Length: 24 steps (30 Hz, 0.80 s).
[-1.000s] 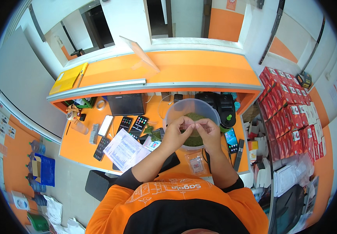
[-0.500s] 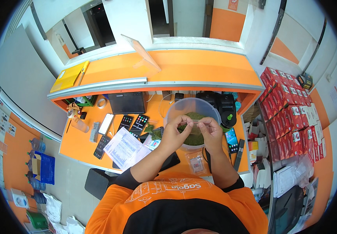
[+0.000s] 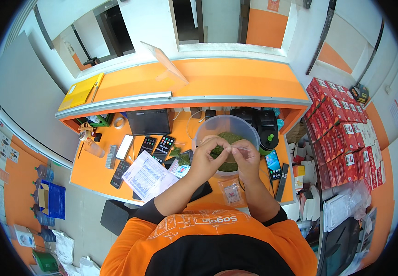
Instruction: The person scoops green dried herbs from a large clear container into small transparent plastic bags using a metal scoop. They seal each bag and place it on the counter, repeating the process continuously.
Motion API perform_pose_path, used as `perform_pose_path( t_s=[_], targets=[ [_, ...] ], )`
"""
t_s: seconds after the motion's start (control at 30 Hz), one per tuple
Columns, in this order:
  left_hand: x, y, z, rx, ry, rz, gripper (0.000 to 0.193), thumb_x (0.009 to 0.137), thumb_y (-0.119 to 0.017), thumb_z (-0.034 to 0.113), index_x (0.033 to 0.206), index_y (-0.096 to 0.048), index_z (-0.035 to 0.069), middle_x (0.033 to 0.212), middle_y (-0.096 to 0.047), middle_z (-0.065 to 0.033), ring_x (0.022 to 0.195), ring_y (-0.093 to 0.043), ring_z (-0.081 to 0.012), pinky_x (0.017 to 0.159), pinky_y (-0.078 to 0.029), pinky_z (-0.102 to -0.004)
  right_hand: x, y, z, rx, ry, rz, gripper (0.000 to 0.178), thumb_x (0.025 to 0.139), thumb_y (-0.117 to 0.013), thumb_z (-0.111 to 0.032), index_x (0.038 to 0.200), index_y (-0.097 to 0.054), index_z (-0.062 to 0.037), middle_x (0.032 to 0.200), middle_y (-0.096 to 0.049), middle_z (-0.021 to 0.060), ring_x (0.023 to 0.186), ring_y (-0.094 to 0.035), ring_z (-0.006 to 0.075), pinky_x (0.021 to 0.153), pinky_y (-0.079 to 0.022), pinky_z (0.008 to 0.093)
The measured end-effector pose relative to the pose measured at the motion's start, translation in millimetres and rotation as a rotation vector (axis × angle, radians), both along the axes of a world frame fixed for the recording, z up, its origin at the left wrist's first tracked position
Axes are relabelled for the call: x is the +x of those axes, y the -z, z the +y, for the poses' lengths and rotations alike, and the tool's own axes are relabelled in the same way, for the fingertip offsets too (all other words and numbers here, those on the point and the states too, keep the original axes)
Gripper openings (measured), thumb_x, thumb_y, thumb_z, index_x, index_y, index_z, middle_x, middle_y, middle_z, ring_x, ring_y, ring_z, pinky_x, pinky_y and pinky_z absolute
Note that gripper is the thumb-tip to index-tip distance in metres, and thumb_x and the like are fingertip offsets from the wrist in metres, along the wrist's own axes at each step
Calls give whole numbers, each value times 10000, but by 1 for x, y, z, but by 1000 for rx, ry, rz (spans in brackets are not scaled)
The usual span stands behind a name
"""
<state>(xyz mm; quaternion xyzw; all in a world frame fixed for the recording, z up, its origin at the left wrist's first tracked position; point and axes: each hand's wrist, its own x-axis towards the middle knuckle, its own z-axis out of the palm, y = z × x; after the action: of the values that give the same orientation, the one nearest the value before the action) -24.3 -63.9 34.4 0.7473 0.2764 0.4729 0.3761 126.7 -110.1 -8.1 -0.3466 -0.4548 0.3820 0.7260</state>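
Above a large clear plastic tub (image 3: 252,129), both my hands meet with fingertips nearly touching. My left hand (image 3: 206,157) is closed in a pinch, thumb against the index finger. Facing it, my right hand (image 3: 246,161) pinches too. Between them shows a thin clear plastic piece (image 3: 242,148), perhaps a small bag; its shape is mostly hidden by the fingers. Green, crumbly, moss-like material (image 3: 230,137) lies inside the tub under my hands. On the desk below my right hand rests a flat clear packet (image 3: 231,192) with a small label.
Left of my arms lie printed papers (image 3: 149,176), several phones (image 3: 164,146), a tape roll (image 3: 119,122) and a clear bottle (image 3: 94,148). A black machine (image 3: 264,128) and a lit phone (image 3: 273,164) flank the tub's right. Red boxes (image 3: 334,133) are stacked at the right.
My fingertips have drawn slightly closer together, and both hands have shifted a little down and tilted. The tub and desk items keep their places.
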Motion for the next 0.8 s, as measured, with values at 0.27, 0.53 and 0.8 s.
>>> perform_pose_path(
  t_s=[0.27, 0.53, 0.8],
  targets=[
    [-2, -4, -9, 0, -44, -48, 89, 854, -770, 71, 915, -708, 51, 975, -687, -73, 1103, -593, -243, 953, -448, -374, 0, -1, -4, 100, 55, 5, 69, 924, -647, 37, 965, -646, -18, 1016, -640, 60, 945, -621, 119, 868, -487, 271],
    [-8, -3, -11, -5, -42, -111, 85, 855, -779, 74, 905, -711, 66, 921, -707, -32, 1141, -572, -251, 996, -422, -395, 5, -1, -3, 133, 54, 51, 70, 905, -676, 5, 964, -661, -30, 979, -661, 70, 893, -627, 147, 971, -457, 343],
    [-18, -2, -14, 1, -67, -103, 96, 849, -785, 76, 908, -710, 61, 928, -707, -40, 1171, -554, -257, 1007, -414, -405, 8, 2, -6, 99, 35, 125, 84, 884, -693, -2, 949, -667, -46, 921, -673, 61, 840, -642, 156, 1131, -362, 426]
  ],
)
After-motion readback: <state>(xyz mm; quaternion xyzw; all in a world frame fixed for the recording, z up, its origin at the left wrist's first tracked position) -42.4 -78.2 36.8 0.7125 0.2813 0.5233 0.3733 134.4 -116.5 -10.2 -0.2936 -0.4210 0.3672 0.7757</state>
